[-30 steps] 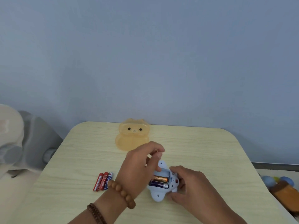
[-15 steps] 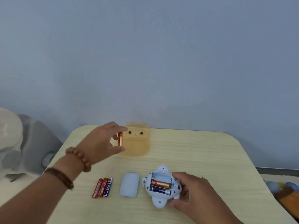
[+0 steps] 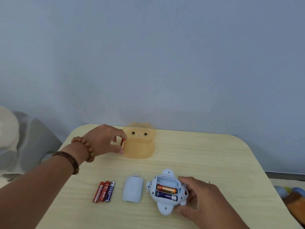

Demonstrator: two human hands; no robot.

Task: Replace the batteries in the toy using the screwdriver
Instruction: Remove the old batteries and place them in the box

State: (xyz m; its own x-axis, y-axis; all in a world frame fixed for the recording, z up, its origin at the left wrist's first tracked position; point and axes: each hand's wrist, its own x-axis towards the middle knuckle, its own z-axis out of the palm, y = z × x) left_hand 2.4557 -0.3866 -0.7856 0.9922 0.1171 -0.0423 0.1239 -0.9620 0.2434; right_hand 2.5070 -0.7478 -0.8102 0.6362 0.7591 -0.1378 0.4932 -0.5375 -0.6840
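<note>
A pale blue toy point(image 3: 165, 207) lies belly-up near the table's front, its battery bay open with two batteries point(image 3: 166, 192) inside and one slot bare. My right hand point(image 3: 198, 197) grips the toy's right side. The toy's blue cover point(image 3: 132, 190) lies just left of it. Three loose batteries point(image 3: 104, 191) lie side by side further left. My left hand point(image 3: 104, 141) pinches an orange battery point(image 3: 123, 143) upright at the left edge of a translucent orange bear-shaped box point(image 3: 140, 146) at the back. No screwdriver is visible.
The light wood table point(image 3: 206, 159) has rounded corners and stands against a blue-grey wall. A grey and white object point(image 3: 24, 146) sits off its left side. Colourful toys point(image 3: 292, 199) lie off the right edge.
My left hand lifted a battery out of the toy, uncovering the cover on the table, and carried it back to the orange box, now lower beside it. My right hand stayed on the toy.
</note>
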